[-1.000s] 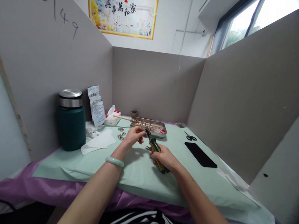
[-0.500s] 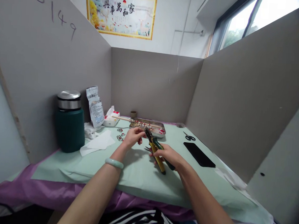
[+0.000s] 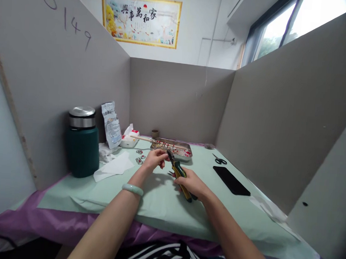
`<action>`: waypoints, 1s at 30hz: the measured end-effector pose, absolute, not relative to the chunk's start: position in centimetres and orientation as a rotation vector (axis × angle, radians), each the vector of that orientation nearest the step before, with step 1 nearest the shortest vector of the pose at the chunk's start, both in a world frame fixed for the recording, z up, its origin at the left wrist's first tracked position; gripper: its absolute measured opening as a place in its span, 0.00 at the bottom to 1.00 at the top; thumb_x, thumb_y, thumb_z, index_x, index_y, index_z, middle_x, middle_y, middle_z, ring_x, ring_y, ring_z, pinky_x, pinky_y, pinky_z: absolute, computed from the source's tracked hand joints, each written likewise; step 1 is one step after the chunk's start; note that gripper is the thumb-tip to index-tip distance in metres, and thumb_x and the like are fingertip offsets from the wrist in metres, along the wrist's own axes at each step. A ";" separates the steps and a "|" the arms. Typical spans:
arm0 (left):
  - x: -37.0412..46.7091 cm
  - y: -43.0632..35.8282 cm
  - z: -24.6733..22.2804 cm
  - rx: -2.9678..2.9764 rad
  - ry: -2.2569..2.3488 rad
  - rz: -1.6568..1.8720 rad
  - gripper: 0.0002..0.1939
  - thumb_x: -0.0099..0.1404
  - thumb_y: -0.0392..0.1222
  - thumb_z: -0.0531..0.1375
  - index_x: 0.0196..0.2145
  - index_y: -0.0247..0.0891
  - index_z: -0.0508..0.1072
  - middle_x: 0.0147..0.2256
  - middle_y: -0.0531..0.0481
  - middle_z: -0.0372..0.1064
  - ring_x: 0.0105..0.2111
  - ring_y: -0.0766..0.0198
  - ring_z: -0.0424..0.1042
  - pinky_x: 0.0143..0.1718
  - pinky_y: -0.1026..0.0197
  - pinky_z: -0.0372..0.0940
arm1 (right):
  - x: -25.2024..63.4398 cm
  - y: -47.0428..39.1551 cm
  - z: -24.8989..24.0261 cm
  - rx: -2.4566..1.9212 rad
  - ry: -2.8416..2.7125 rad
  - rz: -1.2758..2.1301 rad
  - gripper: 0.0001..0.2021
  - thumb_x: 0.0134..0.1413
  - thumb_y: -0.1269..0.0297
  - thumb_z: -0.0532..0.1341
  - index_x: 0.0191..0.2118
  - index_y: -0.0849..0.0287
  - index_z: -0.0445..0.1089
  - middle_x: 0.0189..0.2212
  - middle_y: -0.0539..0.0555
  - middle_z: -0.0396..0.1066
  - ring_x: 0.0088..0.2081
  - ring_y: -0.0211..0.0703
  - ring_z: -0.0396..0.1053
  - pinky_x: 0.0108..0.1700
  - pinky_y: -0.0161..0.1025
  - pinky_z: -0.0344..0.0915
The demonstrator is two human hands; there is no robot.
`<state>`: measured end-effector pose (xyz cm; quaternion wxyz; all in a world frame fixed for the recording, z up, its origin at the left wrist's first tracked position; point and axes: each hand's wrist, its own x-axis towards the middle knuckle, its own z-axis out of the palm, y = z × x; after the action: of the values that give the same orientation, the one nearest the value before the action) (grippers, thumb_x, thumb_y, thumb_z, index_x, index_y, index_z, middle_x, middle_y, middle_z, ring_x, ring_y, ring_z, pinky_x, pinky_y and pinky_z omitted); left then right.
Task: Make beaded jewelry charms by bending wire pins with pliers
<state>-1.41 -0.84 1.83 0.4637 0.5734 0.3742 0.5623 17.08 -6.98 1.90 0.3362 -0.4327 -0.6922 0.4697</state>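
My right hand is closed around the green-and-yellow handles of a pair of pliers. Their dark jaws point up and left, to the fingertips of my left hand. That hand is pinched; whatever sits between its fingertips is too small to make out. A thin pointed metal tip sticks out to the left beside my right fingers, the rest of it hidden. Just behind the hands stands a metal tray with red and pale beads. Several small red-and-silver ornaments lie left of my left hand.
On the left are a green thermos, a foil pouch, a tissue pack and white paper. To the right lie black scissors and a black phone-like slab. Grey partitions enclose the table.
The plier handles have drawn closer together in my right hand. My left hand stays pinched at the jaws. The whole view has shifted slightly.
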 end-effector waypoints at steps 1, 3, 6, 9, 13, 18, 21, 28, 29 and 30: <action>-1.4 -0.8 1.8 1.411 0.925 1.379 0.14 0.53 0.43 0.64 0.30 0.31 0.67 0.25 0.48 0.72 0.14 0.73 0.63 0.14 0.67 0.58 | 17.0 -7.0 1.8 -1.131 -1.817 1.192 0.13 0.40 0.69 0.59 0.37 0.60 0.64 0.35 0.53 0.69 0.21 0.33 0.62 0.23 0.33 0.61; -1.4 -0.7 1.7 1.419 0.935 1.371 0.13 0.54 0.43 0.64 0.30 0.31 0.66 0.24 0.48 0.72 0.14 0.73 0.63 0.14 0.67 0.58 | 16.9 -7.0 1.6 -1.132 -1.832 1.148 0.13 0.40 0.69 0.58 0.37 0.59 0.64 0.31 0.51 0.68 0.21 0.33 0.62 0.23 0.32 0.60; -1.5 -0.5 1.5 1.430 0.938 1.355 0.12 0.54 0.42 0.63 0.30 0.31 0.67 0.24 0.48 0.72 0.14 0.73 0.63 0.14 0.68 0.58 | 16.7 -6.9 1.2 -1.151 -1.803 1.144 0.12 0.40 0.69 0.58 0.37 0.60 0.64 0.28 0.49 0.67 0.21 0.33 0.62 0.23 0.32 0.61; -1.5 -0.3 1.3 1.450 0.944 1.334 0.11 0.55 0.41 0.63 0.30 0.31 0.68 0.24 0.49 0.71 0.14 0.73 0.63 0.15 0.68 0.58 | 16.7 -6.7 0.8 -1.159 -1.750 1.213 0.12 0.40 0.68 0.60 0.36 0.61 0.65 0.30 0.51 0.68 0.22 0.34 0.63 0.23 0.33 0.62; -1.5 -0.4 1.3 1.481 0.987 1.307 0.10 0.56 0.41 0.62 0.30 0.30 0.70 0.25 0.48 0.71 0.13 0.74 0.62 0.14 0.68 0.57 | 16.8 -6.1 0.6 -1.087 -1.665 1.383 0.14 0.38 0.68 0.63 0.36 0.60 0.66 0.39 0.56 0.70 0.29 0.39 0.68 0.27 0.35 0.67; -1.2 -1.0 1.8 1.450 1.003 1.294 0.06 0.56 0.37 0.61 0.28 0.30 0.69 0.24 0.49 0.70 0.13 0.74 0.62 0.14 0.67 0.57 | 16.6 -5.5 0.7 -1.052 -1.642 1.427 0.14 0.38 0.68 0.63 0.37 0.60 0.67 0.41 0.56 0.70 0.30 0.39 0.70 0.31 0.38 0.69; -1.1 -1.2 1.9 1.415 1.011 1.294 0.05 0.56 0.36 0.60 0.28 0.30 0.68 0.24 0.49 0.70 0.13 0.74 0.61 0.15 0.67 0.58 | 16.1 -5.3 0.6 -1.080 -1.661 1.373 0.14 0.38 0.68 0.63 0.37 0.59 0.66 0.41 0.55 0.70 0.29 0.38 0.69 0.30 0.37 0.69; -1.1 -0.6 1.3 1.334 0.923 1.278 0.11 0.54 0.42 0.64 0.28 0.31 0.69 0.25 0.49 0.70 0.15 0.75 0.61 0.16 0.68 0.58 | 15.5 -5.8 0.1 -1.105 -1.705 1.193 0.15 0.40 0.67 0.60 0.39 0.59 0.64 0.39 0.55 0.69 0.25 0.35 0.66 0.22 0.31 0.64; -1.1 -0.5 1.2 1.327 0.901 1.280 0.11 0.53 0.42 0.64 0.29 0.31 0.69 0.25 0.49 0.70 0.15 0.75 0.61 0.16 0.68 0.57 | 15.4 -6.0 0.0 -1.118 -1.702 1.168 0.15 0.40 0.67 0.60 0.39 0.58 0.64 0.38 0.54 0.70 0.24 0.35 0.66 0.21 0.31 0.63; -1.2 -0.4 1.1 1.321 0.882 1.280 0.12 0.53 0.43 0.65 0.29 0.31 0.69 0.25 0.49 0.70 0.15 0.75 0.61 0.16 0.69 0.57 | 15.3 -6.2 0.0 -1.139 -1.694 1.153 0.14 0.41 0.66 0.60 0.39 0.58 0.63 0.35 0.53 0.70 0.23 0.35 0.65 0.20 0.31 0.63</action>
<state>-1.18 -0.44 1.12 0.5232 0.5519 0.3686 0.5346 15.28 -6.16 0.04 0.3881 -0.4479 -0.6658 0.4533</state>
